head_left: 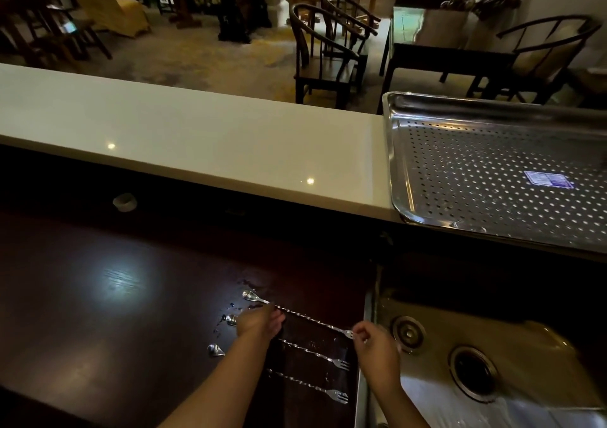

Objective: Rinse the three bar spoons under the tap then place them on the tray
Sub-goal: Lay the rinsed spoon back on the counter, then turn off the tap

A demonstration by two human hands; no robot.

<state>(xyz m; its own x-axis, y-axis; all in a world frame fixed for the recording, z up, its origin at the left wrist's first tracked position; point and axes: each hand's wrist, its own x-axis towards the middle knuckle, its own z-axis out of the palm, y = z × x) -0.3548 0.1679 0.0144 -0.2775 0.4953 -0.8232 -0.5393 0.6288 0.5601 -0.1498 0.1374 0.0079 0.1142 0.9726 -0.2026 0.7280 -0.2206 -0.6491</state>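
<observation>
Where the dark counter [108, 296] met the sink [492, 355], three bar spoons lay side by side, bowls to the left and forked ends toward the sink. The nearest spoon [308, 385] and the middle spoon [312, 353] rested untouched, both partly hidden by the left forearm. The left hand [259, 322] lay over the far spoon [312, 318] near its bowl end, fingers curled down onto the twisted stem; whether it gripped could not be told. The right hand [374, 342] was closed in a pinch at that spoon's forked tip, beside the sink's edge. Water drops [226, 316] dotted the counter near the bowls. Beyond rose a white ledge [197, 131], and at its right end sat a perforated steel tray [404, 164], bearing only a label [548, 179]. Chairs [325, 56] stood farther off.
</observation>
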